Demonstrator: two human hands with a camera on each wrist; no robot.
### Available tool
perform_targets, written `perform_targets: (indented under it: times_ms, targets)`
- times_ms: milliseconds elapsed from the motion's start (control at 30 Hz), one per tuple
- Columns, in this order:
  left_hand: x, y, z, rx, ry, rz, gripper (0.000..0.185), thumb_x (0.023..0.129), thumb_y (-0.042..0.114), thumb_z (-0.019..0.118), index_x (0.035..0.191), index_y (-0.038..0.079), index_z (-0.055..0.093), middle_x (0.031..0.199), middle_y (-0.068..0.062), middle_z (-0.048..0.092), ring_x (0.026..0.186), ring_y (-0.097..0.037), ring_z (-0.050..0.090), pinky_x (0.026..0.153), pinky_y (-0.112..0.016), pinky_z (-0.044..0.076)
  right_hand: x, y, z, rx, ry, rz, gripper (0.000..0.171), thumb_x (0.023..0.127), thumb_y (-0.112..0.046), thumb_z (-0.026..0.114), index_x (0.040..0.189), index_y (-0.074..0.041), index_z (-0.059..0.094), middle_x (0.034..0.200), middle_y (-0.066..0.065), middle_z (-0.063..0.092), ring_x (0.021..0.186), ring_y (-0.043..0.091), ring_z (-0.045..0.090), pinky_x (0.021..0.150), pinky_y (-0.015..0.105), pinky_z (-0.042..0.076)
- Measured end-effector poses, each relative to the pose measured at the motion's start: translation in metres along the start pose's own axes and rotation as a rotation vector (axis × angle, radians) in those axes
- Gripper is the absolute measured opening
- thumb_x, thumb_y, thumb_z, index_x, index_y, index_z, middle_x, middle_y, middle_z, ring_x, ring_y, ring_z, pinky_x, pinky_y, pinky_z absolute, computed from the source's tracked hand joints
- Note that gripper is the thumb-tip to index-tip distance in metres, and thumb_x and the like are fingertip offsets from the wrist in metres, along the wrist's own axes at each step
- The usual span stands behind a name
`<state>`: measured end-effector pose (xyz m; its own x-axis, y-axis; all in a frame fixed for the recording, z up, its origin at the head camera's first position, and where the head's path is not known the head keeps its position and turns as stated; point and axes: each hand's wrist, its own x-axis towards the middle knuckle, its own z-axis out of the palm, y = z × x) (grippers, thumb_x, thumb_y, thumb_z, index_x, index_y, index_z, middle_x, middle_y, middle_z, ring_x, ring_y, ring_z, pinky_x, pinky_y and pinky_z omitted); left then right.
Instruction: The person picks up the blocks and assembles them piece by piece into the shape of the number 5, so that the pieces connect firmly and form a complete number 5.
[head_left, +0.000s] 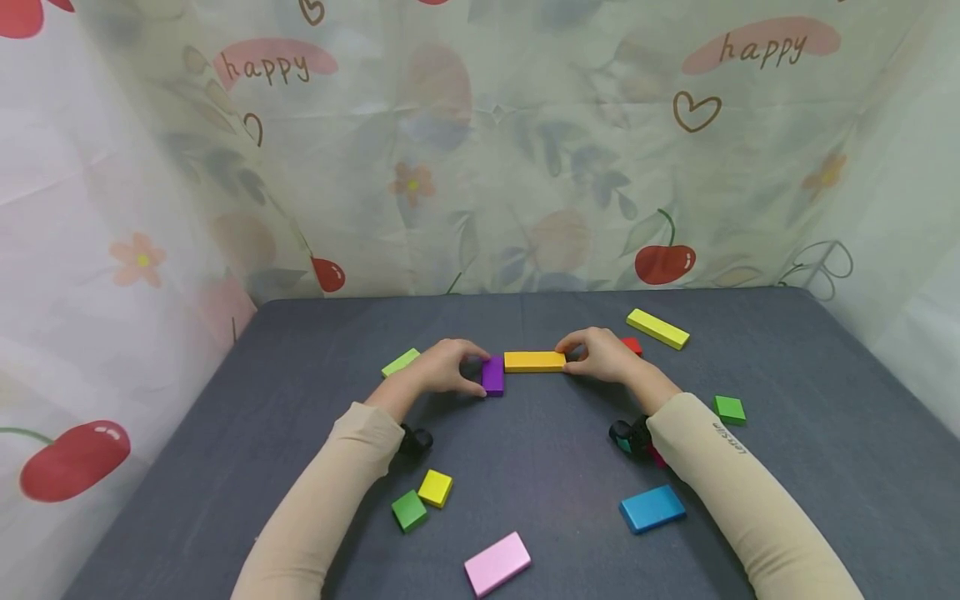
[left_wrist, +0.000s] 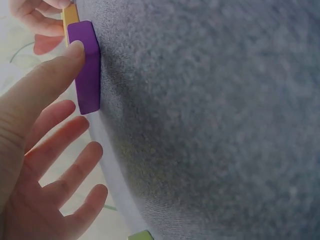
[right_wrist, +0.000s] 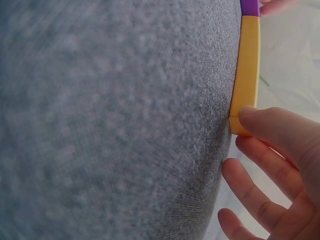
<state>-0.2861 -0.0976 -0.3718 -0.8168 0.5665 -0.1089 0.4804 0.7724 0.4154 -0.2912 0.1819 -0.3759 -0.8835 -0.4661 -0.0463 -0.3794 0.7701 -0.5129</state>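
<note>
A purple block [head_left: 492,377] lies on the dark table, its right side against the left end of a long orange-yellow block [head_left: 534,362]. My left hand [head_left: 448,367] pinches the purple block between thumb and forefinger. In the left wrist view, the left thumb [left_wrist: 60,70] is on the purple block [left_wrist: 88,75] and the other fingers are spread below it. At the right end of the long block, my right hand [head_left: 602,357] grips it with thumb and forefinger. The right wrist view shows the thumb pressed on the orange-yellow block [right_wrist: 245,70], the remaining fingers loose.
Behind the right hand are a red block [head_left: 632,345] and a yellow bar [head_left: 657,328]. A light green block [head_left: 401,362] is by the left wrist. Nearer lie green [head_left: 408,511], yellow [head_left: 435,488], pink [head_left: 497,564] and blue [head_left: 652,509] blocks. Another green block [head_left: 729,410] sits right.
</note>
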Motion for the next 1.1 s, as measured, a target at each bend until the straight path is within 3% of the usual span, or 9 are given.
perform_targets:
  times_ms: [500,1100]
  targets:
    - [0.0018,0.0004,0.0022,0.021,0.009,-0.022,0.055,0.078,0.031,0.076,0.126,0.010,0.059,0.127,-0.008,0.060,0.115,-0.024,0.057,0.100,-0.039,0.046,-0.0012,0.0000,0.0010,-0.003,0.009,-0.021,0.031,0.085,-0.013,0.066,0.115,-0.003,0.065,0.114,0.018,0.065,0.085,0.023,0.065,0.079,0.037,0.055]
    - [0.0030,0.0034,0.0021,0.016,0.014,-0.055,0.056,0.080,0.031,0.074,0.129,0.010,0.057,0.131,-0.008,0.058,0.126,-0.025,0.050,0.108,-0.041,0.039,-0.0009,0.0000,0.0008,0.012,0.002,-0.010,0.031,0.085,-0.012,0.066,0.115,-0.004,0.064,0.115,0.018,0.064,0.085,0.023,0.065,0.079,0.037,0.055]
